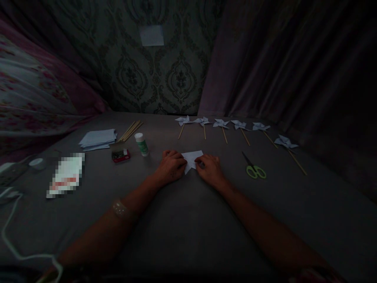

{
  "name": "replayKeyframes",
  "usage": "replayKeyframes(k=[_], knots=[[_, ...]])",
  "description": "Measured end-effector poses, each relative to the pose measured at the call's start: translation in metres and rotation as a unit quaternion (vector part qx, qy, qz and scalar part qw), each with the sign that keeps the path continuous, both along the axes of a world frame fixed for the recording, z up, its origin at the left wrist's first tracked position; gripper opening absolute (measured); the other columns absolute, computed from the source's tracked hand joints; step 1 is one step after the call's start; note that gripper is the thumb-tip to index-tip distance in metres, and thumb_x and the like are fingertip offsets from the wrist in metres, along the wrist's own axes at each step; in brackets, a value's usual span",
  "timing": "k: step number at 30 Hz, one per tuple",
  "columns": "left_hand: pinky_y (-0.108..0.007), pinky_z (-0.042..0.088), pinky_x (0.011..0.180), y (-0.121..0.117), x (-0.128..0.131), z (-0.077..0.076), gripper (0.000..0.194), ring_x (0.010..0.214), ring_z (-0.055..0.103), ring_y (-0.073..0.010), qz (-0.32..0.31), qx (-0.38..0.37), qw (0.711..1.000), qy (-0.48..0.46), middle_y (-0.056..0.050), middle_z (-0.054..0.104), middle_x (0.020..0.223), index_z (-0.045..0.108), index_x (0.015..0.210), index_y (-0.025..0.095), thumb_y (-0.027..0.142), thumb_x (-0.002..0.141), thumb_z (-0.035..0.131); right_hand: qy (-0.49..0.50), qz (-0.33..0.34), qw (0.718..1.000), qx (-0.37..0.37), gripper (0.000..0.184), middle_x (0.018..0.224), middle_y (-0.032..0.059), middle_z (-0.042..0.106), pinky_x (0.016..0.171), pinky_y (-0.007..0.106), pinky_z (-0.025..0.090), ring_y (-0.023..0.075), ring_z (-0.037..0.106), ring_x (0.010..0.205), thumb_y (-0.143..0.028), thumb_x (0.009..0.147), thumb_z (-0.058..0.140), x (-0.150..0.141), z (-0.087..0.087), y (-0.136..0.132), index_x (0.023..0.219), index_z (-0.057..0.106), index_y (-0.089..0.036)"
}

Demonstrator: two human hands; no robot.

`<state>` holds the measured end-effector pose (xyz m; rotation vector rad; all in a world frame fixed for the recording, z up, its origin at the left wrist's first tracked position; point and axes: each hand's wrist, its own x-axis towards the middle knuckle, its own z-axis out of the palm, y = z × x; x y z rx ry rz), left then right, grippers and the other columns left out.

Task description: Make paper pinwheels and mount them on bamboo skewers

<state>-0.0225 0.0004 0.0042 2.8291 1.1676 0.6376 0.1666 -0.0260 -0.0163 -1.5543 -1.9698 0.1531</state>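
A white paper piece (pixel 192 158), partly folded into points, lies on the grey cloth surface (pixel 188 220) at the centre. My left hand (pixel 171 166) rests on its left edge with fingers curled and pressed onto the paper. On the right edge, my right hand (pixel 210 168) pinches the paper with closed fingers. A clear bangle (pixel 119 208) circles my left wrist.
Several finished paper pinwheels (pixel 221 124) on sticks lie in a row behind. Green-handled scissors (pixel 253 169) lie to the right. A glue bottle (pixel 141 144), a red pin box (pixel 120 155), wooden sticks (pixel 131 130), a paper stack (pixel 98 139) and a blurred packet (pixel 67 175) lie left.
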Motion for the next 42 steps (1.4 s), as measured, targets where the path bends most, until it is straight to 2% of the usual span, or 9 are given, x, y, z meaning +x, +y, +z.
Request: replayKeyframes(k=[4, 8, 13, 20, 26, 30, 37, 42], knots=[[-0.045, 0.028, 0.091, 0.002, -0.002, -0.002, 0.020, 0.096, 0.055, -0.0223, 0.012, 0.008, 1.000, -0.004, -0.005, 0.070, 0.094, 0.071, 0.089, 0.021, 0.024, 0.085, 0.051, 0.113, -0.066, 0.991, 0.011, 0.014, 0.085, 0.0057, 0.069, 0.081, 0.033, 0.042, 0.0176, 0.061, 0.079, -0.020, 0.077, 0.055, 0.005, 0.004, 0.002, 0.083, 0.067, -0.018], [-0.044, 0.029, 0.090, 0.004, -0.002, -0.004, 0.018, 0.094, 0.055, -0.0217, 0.003, 0.033, 0.999, -0.006, -0.005, 0.070, 0.093, 0.070, 0.088, 0.022, 0.026, 0.086, 0.052, 0.225, -0.159, 0.961, 0.012, 0.021, 0.082, 0.0075, 0.070, 0.070, 0.029, 0.045, 0.0176, 0.061, 0.071, -0.026, 0.076, 0.054, 0.020, 0.004, 0.007, 0.086, 0.067, -0.015], [-0.044, 0.028, 0.091, -0.004, 0.006, 0.000, 0.019, 0.096, 0.055, -0.0217, -0.036, 0.043, 0.998, 0.008, -0.006, 0.069, 0.096, 0.069, 0.095, 0.021, 0.029, 0.089, 0.052, 0.231, -0.192, 0.954, -0.007, 0.023, 0.081, 0.0078, 0.070, 0.071, 0.030, 0.046, 0.0186, 0.062, 0.072, -0.027, 0.075, 0.054, 0.038, 0.000, 0.014, 0.088, 0.068, -0.014], [-0.047, 0.029, 0.092, -0.012, 0.032, 0.005, 0.026, 0.098, 0.051, -0.0251, -0.070, 0.073, 0.992, 0.081, -0.010, 0.062, 0.099, 0.067, 0.109, 0.023, 0.023, 0.091, 0.048, 0.192, -0.173, 0.965, -0.050, 0.019, 0.088, 0.0058, 0.072, 0.079, 0.031, 0.047, 0.0174, 0.065, 0.081, -0.020, 0.077, 0.054, 0.041, -0.004, 0.018, 0.089, 0.069, -0.018], [-0.048, 0.029, 0.093, -0.012, 0.047, 0.006, 0.025, 0.094, 0.049, -0.0247, -0.074, 0.106, 0.983, 0.134, -0.010, 0.060, 0.095, 0.070, 0.097, 0.021, 0.018, 0.090, 0.046, 0.141, -0.153, 0.977, -0.037, 0.021, 0.093, 0.0053, 0.071, 0.081, 0.030, 0.046, 0.0170, 0.063, 0.083, -0.017, 0.079, 0.053, 0.040, -0.002, 0.014, 0.092, 0.069, -0.019], [-0.047, 0.031, 0.092, -0.010, 0.040, 0.004, 0.024, 0.095, 0.049, -0.0242, -0.066, 0.116, 0.983, 0.124, -0.009, 0.061, 0.095, 0.070, 0.095, 0.022, 0.018, 0.090, 0.046, 0.092, -0.125, 0.988, -0.017, 0.028, 0.103, 0.0064, 0.067, 0.088, 0.035, 0.041, 0.0204, 0.059, 0.097, -0.013, 0.076, 0.053, 0.039, 0.001, 0.008, 0.098, 0.070, -0.021], [-0.046, 0.028, 0.092, 0.002, 0.016, -0.001, 0.024, 0.099, 0.053, -0.0233, -0.024, 0.095, 0.994, 0.052, -0.006, 0.067, 0.100, 0.068, 0.101, 0.025, 0.021, 0.090, 0.048, 0.012, -0.021, 1.000, 0.008, 0.040, 0.120, 0.0083, 0.059, 0.090, 0.040, 0.033, 0.0264, 0.047, 0.111, -0.012, 0.074, 0.057, 0.035, 0.004, -0.002, 0.112, 0.065, -0.023], [-0.044, 0.029, 0.090, 0.009, 0.007, -0.002, 0.023, 0.098, 0.055, -0.0227, 0.013, 0.066, 0.998, -0.010, -0.006, 0.069, 0.101, 0.069, 0.101, 0.025, 0.023, 0.090, 0.049, -0.018, 0.032, 0.998, 0.046, 0.034, 0.122, 0.0084, 0.057, 0.090, 0.039, 0.033, 0.0254, 0.046, 0.112, -0.015, 0.078, 0.060, 0.031, 0.005, -0.006, 0.111, 0.064, -0.022]])
